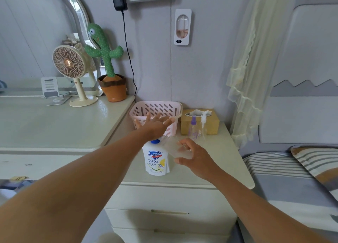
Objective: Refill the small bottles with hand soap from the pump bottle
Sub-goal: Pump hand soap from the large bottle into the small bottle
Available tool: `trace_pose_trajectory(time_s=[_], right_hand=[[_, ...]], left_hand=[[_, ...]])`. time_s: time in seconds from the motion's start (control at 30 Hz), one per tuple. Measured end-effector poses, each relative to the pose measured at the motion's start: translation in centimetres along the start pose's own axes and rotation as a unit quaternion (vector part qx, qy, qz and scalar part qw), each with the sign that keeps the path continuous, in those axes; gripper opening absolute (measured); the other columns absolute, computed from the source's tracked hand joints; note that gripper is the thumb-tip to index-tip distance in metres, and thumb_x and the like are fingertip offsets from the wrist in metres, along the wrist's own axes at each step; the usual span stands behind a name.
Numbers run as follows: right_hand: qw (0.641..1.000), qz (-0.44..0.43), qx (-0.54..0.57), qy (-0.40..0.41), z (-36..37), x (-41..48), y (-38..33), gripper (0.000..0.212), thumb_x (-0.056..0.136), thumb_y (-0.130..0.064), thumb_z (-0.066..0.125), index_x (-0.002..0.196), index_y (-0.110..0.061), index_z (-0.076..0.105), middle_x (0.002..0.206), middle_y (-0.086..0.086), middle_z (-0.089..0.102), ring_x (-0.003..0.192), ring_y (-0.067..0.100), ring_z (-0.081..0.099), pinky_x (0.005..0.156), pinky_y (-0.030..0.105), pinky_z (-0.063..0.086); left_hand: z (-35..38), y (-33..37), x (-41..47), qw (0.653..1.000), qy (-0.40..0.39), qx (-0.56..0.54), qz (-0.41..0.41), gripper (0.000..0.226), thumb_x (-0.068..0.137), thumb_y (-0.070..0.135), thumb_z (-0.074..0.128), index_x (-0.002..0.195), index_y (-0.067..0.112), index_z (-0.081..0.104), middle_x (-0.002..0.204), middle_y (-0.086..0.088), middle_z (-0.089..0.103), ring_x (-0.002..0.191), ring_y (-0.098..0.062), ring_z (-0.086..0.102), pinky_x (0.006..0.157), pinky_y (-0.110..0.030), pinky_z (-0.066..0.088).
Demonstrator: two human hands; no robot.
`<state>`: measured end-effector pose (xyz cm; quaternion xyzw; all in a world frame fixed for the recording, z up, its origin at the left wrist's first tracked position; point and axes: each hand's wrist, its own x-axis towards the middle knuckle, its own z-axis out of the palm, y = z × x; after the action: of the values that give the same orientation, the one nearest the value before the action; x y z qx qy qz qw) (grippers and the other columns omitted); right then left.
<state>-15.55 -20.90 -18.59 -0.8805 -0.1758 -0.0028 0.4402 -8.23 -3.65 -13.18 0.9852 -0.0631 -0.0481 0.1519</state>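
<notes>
From my head camera, my left hand is flat with its fingers spread, palm down on top of the blue pump head of the white plastic hand-soap pump bottle, which stands near the front of the cream bedside cabinet top. My right hand is curled around a small clear plastic bottle, held tilted just beside the pump bottle's right shoulder; the bottle looks blurred. Two more small clear bottles stand upright farther back, one with a purple spray cap and one with a white pump top, in front of a tan tissue box, beside a pink slotted plastic basket.
</notes>
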Motion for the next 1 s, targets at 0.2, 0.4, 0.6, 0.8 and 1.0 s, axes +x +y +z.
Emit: trace_pose_trajectory(time_s=[0.2,0.4,0.6,0.8,1.0], right_hand=[[1.000,0.001,0.002,0.005,-0.6,0.1,-0.6,0.048,0.081,-0.028,0.070,0.124,-0.026,0.047,0.113,-0.011,0.054,0.104,0.005,0.046,0.077,0.013,0.034],[1.000,-0.002,-0.004,0.007,-0.5,0.2,-0.2,0.049,0.081,-0.028,0.071,0.124,-0.028,0.047,0.120,-0.011,0.053,0.107,0.003,0.044,0.080,0.013,0.034],[1.000,0.002,-0.005,0.004,-0.3,0.1,-0.1,0.048,0.081,-0.028,0.070,0.124,-0.026,0.048,0.114,-0.012,0.051,0.106,0.003,0.043,0.075,0.009,0.033],[1.000,-0.004,-0.001,0.009,-1.0,0.4,-0.7,0.048,0.081,-0.028,0.070,0.124,-0.027,0.048,0.111,-0.014,0.049,0.102,0.003,0.044,0.076,0.012,0.034],[1.000,-0.007,-0.012,-0.001,-0.4,0.4,-0.1,0.048,0.081,-0.027,0.071,0.123,-0.027,0.048,0.123,-0.009,0.054,0.107,0.003,0.043,0.077,0.009,0.032]], left_hand=[[-1.0,-0.2,0.5,1.000,-0.002,0.019,-0.023,0.062,0.092,0.066,0.009,0.148,0.040,0.015,0.158,0.004,-0.003,0.143,-0.026,-0.019,0.103,-0.061,-0.023],[-1.1,1.0,-1.1,1.000,-0.006,-0.003,-0.010,0.056,0.098,0.054,0.009,0.149,0.031,0.016,0.159,0.001,0.002,0.144,-0.021,-0.015,0.108,-0.051,-0.019],[-0.5,0.2,-0.7,0.999,-0.004,0.003,-0.040,0.055,0.096,0.059,0.006,0.147,0.040,0.016,0.159,0.004,0.000,0.144,-0.026,-0.017,0.103,-0.065,-0.017],[-1.2,0.2,-0.1,0.999,-0.016,-0.019,-0.032,0.064,0.091,0.065,0.008,0.148,0.037,0.014,0.159,0.000,-0.001,0.143,-0.026,-0.019,0.109,-0.062,-0.014],[-1.3,1.9,-2.5,1.000,-0.009,-0.010,-0.010,0.050,0.103,0.040,0.007,0.150,0.024,0.015,0.159,-0.001,0.008,0.145,-0.018,-0.009,0.109,-0.044,-0.015]])
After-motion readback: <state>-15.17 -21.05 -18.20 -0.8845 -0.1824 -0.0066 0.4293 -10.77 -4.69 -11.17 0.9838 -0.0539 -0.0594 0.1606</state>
